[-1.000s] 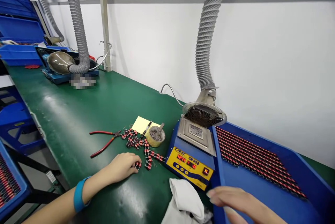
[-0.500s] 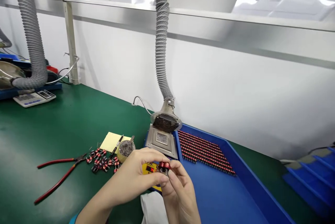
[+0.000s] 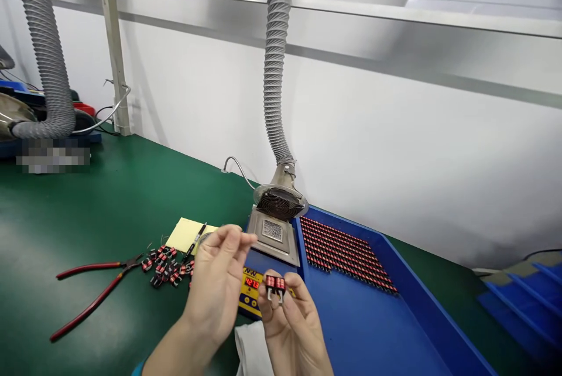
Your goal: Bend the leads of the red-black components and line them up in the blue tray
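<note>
My right hand (image 3: 295, 320) pinches a small coil (image 3: 276, 283) with two red windings, a black body and pale wire legs pointing down toward me. Close by on the left, my left hand (image 3: 219, 282) is raised with thumb and fingertips pressed together; anything between them is too small to make out. It is apart from the coil. Behind both hands sits a solder pot (image 3: 273, 231) with a grey square in its metal top. Its yellow control panel (image 3: 251, 294) with a lit red display is partly covered by my hands.
A blue tray (image 3: 373, 329) on the right holds rows of red coils (image 3: 346, 253). Left lie red-handled pliers (image 3: 94, 300), a pile of loose coils (image 3: 167, 265), a yellow notepad (image 3: 187, 234) and a pen (image 3: 195, 238). A fume extractor hose (image 3: 274, 71) hangs over the pot; white cloth (image 3: 252, 347) lies in front.
My left hand has let go of the coil and moved left and up, fingertips together. My right hand keeps the coil, now showing its legs. The view has tilted slightly down.
</note>
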Tool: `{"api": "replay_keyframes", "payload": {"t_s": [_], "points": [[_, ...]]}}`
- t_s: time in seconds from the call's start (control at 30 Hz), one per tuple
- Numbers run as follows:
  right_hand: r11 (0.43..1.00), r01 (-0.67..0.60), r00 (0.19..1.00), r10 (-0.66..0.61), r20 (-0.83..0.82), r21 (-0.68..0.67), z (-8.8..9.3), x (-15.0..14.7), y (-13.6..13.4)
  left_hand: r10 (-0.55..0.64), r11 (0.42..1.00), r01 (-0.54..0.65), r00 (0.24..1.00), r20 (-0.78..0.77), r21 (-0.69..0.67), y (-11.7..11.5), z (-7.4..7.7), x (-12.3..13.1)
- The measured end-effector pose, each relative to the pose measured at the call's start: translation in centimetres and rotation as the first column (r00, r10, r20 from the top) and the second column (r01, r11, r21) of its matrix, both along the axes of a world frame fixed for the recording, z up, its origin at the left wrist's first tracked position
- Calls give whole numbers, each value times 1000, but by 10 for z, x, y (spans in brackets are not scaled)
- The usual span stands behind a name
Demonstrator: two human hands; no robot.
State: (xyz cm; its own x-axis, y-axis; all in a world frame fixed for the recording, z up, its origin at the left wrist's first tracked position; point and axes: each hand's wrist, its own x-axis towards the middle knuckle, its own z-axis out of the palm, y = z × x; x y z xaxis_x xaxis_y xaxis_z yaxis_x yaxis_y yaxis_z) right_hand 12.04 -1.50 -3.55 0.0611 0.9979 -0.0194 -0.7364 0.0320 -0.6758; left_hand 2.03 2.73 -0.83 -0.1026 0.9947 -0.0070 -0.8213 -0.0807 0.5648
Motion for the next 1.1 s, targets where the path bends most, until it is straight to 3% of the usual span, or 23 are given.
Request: {"api": "replay_keyframes", "payload": {"t_s": [0.03, 0.1, 0.17, 0.23, 0.33, 0.4, 0.53, 0.7, 0.83, 0.93, 1.0, 1.1], "points": [[1000, -8, 1000, 8, -27, -14, 1, 0, 0, -5, 999, 6, 999, -45, 32, 1, -1, -3], [1000, 5, 997, -7, -78, -24, 1, 0, -1, -165, 973, 200, 953, -254, 118, 0, -3, -5], [999, 38, 995, -39, -91, -9, 0, 0, 0, -323, 890, 435, 814, -483, 138, -4, -6, -4], [997, 76, 997, -76, -21, 26, -1, 4, 1, -362, 844, 522, 721, -591, 120, -9, -8, -1], [979, 155, 968, -177, 176, 134, 2, 19, -2, -406, 810, 571, 711, -574, 135, -15, -9, -2], [973, 164, 940, -203, 274, 161, 8, 30, -6, -514, 735, 664, 677, -526, 137, -17, -9, -5], [995, -6, 899, -40, 437, 102, 16, 41, -13, -611, 641, 763, 571, -548, 81, -18, -11, -12], [986, -44, 895, -32, 444, 160, 16, 42, -10, -550, 644, 765, 474, -688, 12, -19, -10, -15], [976, 146, 948, -184, 261, 159, 19, 53, -10, -510, 649, 761, 425, -747, -10, -20, -5, -17], [957, 183, 857, -267, 441, 225, 20, 55, -13, -480, 675, 737, 466, -744, 26, -22, -5, -18], [965, 107, 784, -230, 577, 239, 20, 51, -15, -457, 702, 712, 490, -743, 38, -22, -5, -18], [975, 65, 758, -187, 625, 213, 19, 43, -16, -431, 731, 682, 470, -770, 8, -22, -5, -18]]}}
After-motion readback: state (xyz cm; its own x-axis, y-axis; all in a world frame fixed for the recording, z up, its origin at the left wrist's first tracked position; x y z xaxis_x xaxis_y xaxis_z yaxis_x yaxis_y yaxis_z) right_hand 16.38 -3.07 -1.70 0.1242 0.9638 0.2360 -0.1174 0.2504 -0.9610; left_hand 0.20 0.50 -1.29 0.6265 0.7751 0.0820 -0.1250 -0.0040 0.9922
